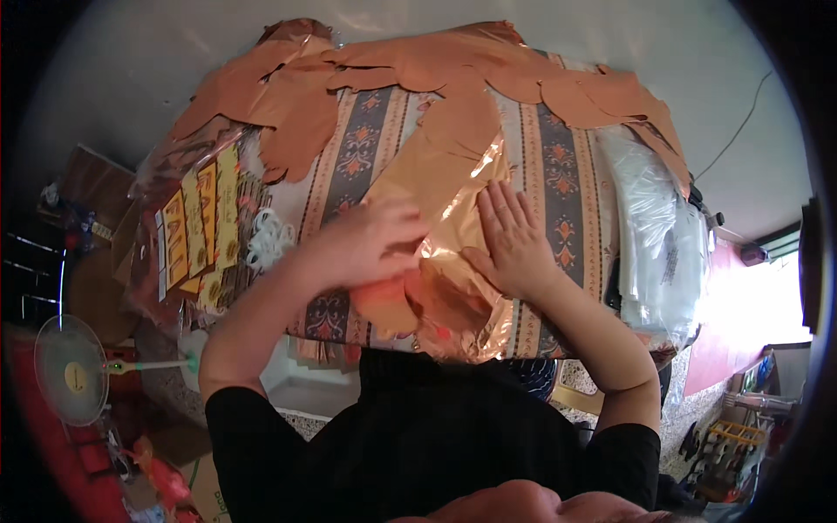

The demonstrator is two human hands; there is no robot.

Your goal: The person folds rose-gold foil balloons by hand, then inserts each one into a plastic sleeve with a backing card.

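Note:
A shiny copper-gold foil sheet (445, 227) lies lengthwise on the patterned table cover, its near end crumpled and shaped like an open bag or pouch. My right hand (516, 242) rests flat on its right edge, fingers stretched out. Over its left edge is my left hand (391, 240), fingers bent and smeared by motion; whether it grips the foil cannot be made out. Below that hand, a peach-orange piece (388, 307) with a rounded end sticks out beside the crumpled part.
Brown-orange scalloped sheets (427, 61) line the table's far edge. Left are yellow-and-brown printed cards (202, 222) and white elastic loops (271, 240). Clear plastic bags (663, 235) lie at the right. A fan (73, 370) stands lower left; an open drawer-like white tray (309, 383) is below the table edge.

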